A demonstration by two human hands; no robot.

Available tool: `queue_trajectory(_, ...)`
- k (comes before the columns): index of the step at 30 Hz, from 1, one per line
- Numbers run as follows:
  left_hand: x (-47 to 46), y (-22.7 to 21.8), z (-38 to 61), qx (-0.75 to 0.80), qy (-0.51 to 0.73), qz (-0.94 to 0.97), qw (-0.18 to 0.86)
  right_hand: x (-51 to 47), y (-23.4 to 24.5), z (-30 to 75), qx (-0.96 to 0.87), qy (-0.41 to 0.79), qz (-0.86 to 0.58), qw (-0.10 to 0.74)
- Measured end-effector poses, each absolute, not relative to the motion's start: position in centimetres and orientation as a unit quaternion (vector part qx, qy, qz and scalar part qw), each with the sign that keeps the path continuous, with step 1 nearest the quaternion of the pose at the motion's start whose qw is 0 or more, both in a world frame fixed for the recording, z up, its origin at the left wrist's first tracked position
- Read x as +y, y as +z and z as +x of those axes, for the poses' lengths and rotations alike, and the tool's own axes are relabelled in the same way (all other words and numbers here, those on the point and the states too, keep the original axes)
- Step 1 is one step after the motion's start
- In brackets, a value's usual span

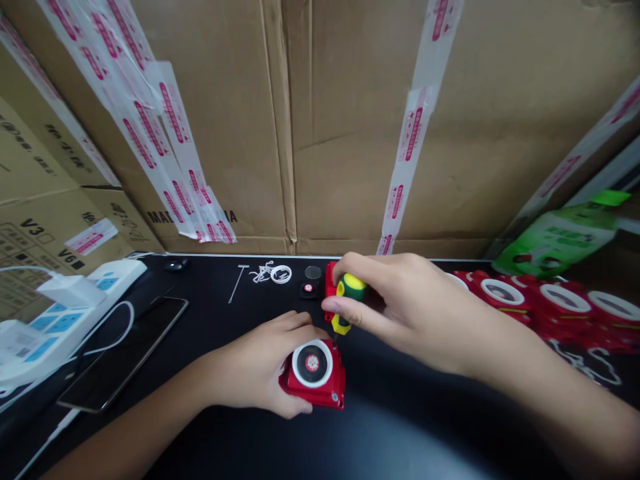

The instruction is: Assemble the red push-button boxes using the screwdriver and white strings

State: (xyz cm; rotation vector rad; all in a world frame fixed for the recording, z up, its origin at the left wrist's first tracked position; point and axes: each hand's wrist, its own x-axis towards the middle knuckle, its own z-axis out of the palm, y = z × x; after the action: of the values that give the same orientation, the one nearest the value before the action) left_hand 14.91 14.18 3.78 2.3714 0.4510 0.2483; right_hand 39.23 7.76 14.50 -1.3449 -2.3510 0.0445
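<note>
A red box-shaped device with a white ring and a dark round face lies on the black table, my left hand wrapped round its left side. Pinched in my right hand is a screwdriver with a yellow and green handle. Its shaft points down at the upper right corner of the device; the tip is too small to make out. A screw shows at the lower right corner. Behind the screwdriver sits another red part, partly hidden by my right hand.
A T-shaped metal tool, white cords, a white ring and a clear disc lie behind. Left are a phone and power strip. Several red devices and a green bottle stand right. Cardboard walls the back.
</note>
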Motion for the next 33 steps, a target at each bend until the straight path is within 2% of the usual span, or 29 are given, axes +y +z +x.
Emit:
queue_trajectory(3, 14.2, 3.7, 14.9, 0.172, 0.099, 0.914, 0.353, 7.7, 14.2, 39.0, -0.836, -0.029, -0.514, 0.192)
queue_trajectory(8, 14.2, 3.9, 14.9, 0.165, 0.097, 0.915, 0.355, 7.7, 14.1, 38.9, -0.853, 0.016, -0.492, 0.175)
queue_trajectory(17, 14.3, 3.8, 15.0, 0.155, 0.110, 0.919, 0.345, 7.2, 14.7, 39.3, -0.881, 0.026, -0.450, 0.140)
queue_trajectory(25, 14.3, 4.0, 15.1, 0.152, 0.106, 0.923, 0.337, 7.6, 13.5, 39.0, -0.836, -0.137, -0.505, 0.164)
queue_trajectory(28, 14.4, 3.9, 15.1, 0.156, 0.107, 0.921, 0.340, 7.8, 13.5, 39.1, -0.841, -0.065, -0.506, 0.182)
queue_trajectory(33, 14.4, 3.5, 14.9, 0.164, 0.106, 0.919, 0.342, 7.6, 14.0, 39.7, -0.863, 0.046, -0.478, 0.160)
